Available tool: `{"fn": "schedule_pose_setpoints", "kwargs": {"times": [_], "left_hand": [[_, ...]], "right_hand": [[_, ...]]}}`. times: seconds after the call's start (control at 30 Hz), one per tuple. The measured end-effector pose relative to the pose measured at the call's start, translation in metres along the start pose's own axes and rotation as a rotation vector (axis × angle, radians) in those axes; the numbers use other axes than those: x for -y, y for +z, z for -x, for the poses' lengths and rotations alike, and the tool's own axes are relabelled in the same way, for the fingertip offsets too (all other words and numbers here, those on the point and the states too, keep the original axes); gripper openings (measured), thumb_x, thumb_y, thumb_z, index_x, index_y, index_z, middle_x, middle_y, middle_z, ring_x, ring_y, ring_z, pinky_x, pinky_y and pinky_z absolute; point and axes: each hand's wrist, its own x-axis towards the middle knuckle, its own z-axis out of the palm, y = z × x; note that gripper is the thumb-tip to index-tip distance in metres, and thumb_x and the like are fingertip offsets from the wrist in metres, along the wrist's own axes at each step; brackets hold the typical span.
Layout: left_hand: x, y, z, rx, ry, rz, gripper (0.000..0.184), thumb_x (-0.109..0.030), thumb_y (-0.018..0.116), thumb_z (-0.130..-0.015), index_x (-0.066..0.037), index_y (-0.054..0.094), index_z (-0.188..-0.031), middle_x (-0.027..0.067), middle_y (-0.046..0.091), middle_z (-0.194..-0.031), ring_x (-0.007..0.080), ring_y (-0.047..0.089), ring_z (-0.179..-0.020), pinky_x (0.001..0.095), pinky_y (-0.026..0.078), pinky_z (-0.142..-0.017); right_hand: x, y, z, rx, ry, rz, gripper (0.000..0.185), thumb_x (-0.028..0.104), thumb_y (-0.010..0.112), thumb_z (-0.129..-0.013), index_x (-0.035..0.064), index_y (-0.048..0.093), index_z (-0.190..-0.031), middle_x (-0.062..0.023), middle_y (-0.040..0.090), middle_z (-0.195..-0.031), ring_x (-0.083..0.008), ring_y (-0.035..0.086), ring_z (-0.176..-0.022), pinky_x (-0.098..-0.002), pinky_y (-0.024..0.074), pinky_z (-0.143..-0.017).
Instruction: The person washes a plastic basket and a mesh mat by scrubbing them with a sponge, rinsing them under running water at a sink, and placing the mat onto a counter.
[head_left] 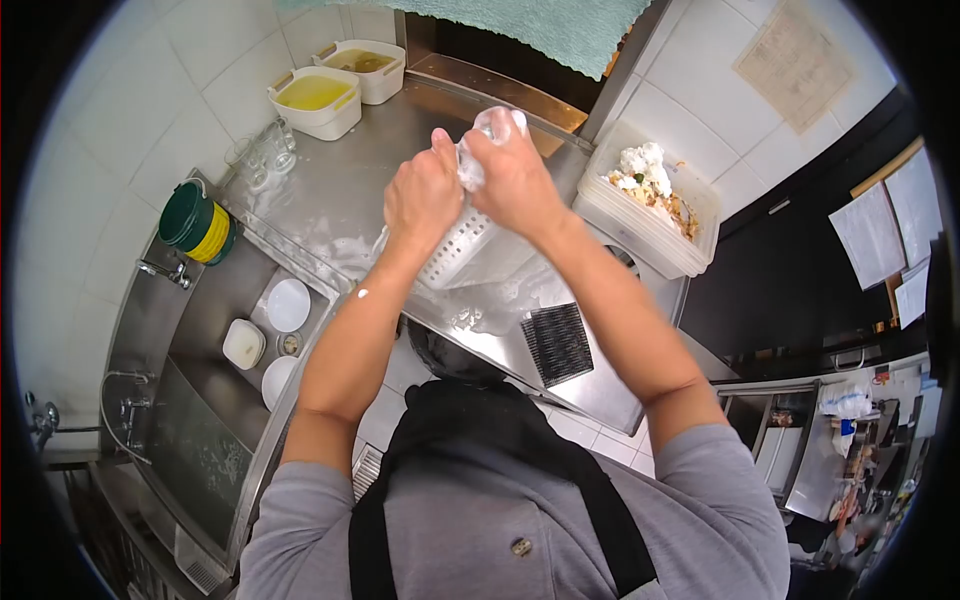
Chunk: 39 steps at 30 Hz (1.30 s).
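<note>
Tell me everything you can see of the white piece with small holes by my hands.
The white perforated piece looks like plastic, with rows of small holes on its visible face and a plain edge at its near end. It lies slantwise in view, over the foam-streaked steel counter. Your left hand and right hand cover its far part, with white foam between them. Its full shape, and whether it rests on the counter, can't be told.

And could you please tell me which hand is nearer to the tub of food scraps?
The right hand. The tub of food scraps stands to its right on the steel counter; the left hand is farther off, beyond the right hand as seen from the tub.
</note>
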Motion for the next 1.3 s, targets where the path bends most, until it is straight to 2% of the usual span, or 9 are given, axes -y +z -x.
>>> {"fn": "schedule_pose_setpoints", "kwargs": {"times": [0.3,0.43,0.5,0.6,0.67,0.77,0.9,1.13,1.3], "left_hand": [[-0.011,-0.003,0.008,0.053,-0.023,-0.147,0.067,-0.042,0.023,-0.102,0.002,0.069,-0.081,0.0307,0.066,-0.084,0.0513,0.062,-0.085,0.0566,0.048,-0.082],[-0.004,-0.002,-0.001,0.041,-0.028,-0.055,0.067,-0.041,0.023,-0.102,0.003,0.068,-0.080,0.0302,0.066,-0.084,0.0515,0.061,-0.088,0.0566,0.046,-0.084],[-0.004,-0.005,-0.006,0.030,-0.001,-0.038,0.067,-0.041,0.023,-0.102,0.004,0.068,-0.080,0.0304,0.066,-0.084,0.0516,0.061,-0.088,0.0568,0.046,-0.084],[-0.001,-0.003,-0.004,0.013,-0.013,-0.009,0.067,-0.041,0.023,-0.102,0.005,0.067,-0.080,0.0311,0.065,-0.083,0.0519,0.060,-0.088,0.0578,0.044,-0.085],[0.008,0.002,0.005,-0.087,-0.050,-0.020,0.069,-0.044,0.025,-0.103,0.006,0.063,-0.074,0.0299,0.064,-0.078,0.0529,0.058,-0.081,0.0568,0.043,-0.075],[0.031,0.009,-0.002,-0.056,-0.156,0.126,0.069,-0.043,0.024,-0.103,0.006,0.064,-0.076,0.0315,0.064,-0.080,0.0525,0.059,-0.083,0.0568,0.043,-0.078],[0.065,0.014,-0.006,-0.002,-0.287,0.199,0.072,-0.047,0.024,-0.103,0.008,0.060,-0.073,0.0293,0.062,-0.072,0.0493,0.059,-0.074,0.0539,0.043,-0.073],[0.109,0.036,-0.019,-0.006,-0.361,0.439,0.075,-0.051,0.029,-0.102,0.010,0.056,-0.069,0.0218,0.055,-0.060,0.0354,0.050,-0.058,0.0487,0.042,-0.066],[0.116,0.038,-0.015,0.020,-0.386,0.416,0.075,-0.051,0.031,-0.102,0.011,0.056,-0.067,0.0222,0.053,-0.058,0.0354,0.049,-0.057,0.0489,0.042,-0.065]], "right_hand": [[-0.015,0.019,-0.001,-0.179,0.661,-0.103,0.026,-0.001,0.065,-0.067,-0.0041,0.059,-0.092,-0.0293,0.058,-0.092,-0.0464,0.053,-0.097,-0.0486,0.0472,-0.084],[-0.009,0.010,-0.001,-0.041,0.065,0.009,0.025,0.000,0.067,-0.067,-0.0017,0.060,-0.091,-0.0262,0.058,-0.096,-0.0448,0.054,-0.098,-0.0470,0.0481,-0.084],[-0.015,0.010,-0.005,-0.010,0.071,-0.022,0.028,0.000,0.067,-0.066,0.0001,0.062,-0.093,-0.0255,0.058,-0.102,-0.0441,0.053,-0.104,-0.0465,0.0478,-0.086],[-0.025,0.019,-0.009,-0.175,0.227,-0.074,0.025,0.002,0.066,-0.068,0.0007,0.064,-0.092,-0.0235,0.062,-0.094,-0.0416,0.058,-0.094,-0.0442,0.0501,-0.081],[-0.035,0.022,-0.007,-0.136,0.759,-0.243,0.014,0.005,0.063,-0.072,0.0001,0.066,-0.085,-0.0200,0.066,-0.082,-0.0384,0.062,-0.078,-0.0413,0.0521,-0.073],[-0.046,0.026,0.000,0.005,0.924,-0.570,0.010,0.008,0.062,-0.076,-0.0006,0.066,-0.078,-0.0180,0.067,-0.073,-0.0353,0.064,-0.068,-0.0391,0.0524,-0.069],[-0.045,0.035,0.006,0.120,0.969,-0.289,0.019,0.018,0.067,-0.075,0.0038,0.073,-0.087,-0.0161,0.069,-0.075,-0.0316,0.067,-0.071,-0.0374,0.0524,-0.074],[-0.039,0.042,0.025,0.116,0.846,-0.028,0.034,0.028,0.068,-0.075,0.0033,0.072,-0.098,-0.0269,0.059,-0.116,-0.0423,0.054,-0.114,-0.0450,0.0432,-0.101],[-0.043,0.037,0.025,0.256,0.918,-0.181,0.029,0.023,0.066,-0.073,0.0049,0.073,-0.095,-0.0245,0.066,-0.104,-0.0407,0.062,-0.103,-0.0442,0.0485,-0.094]]}}
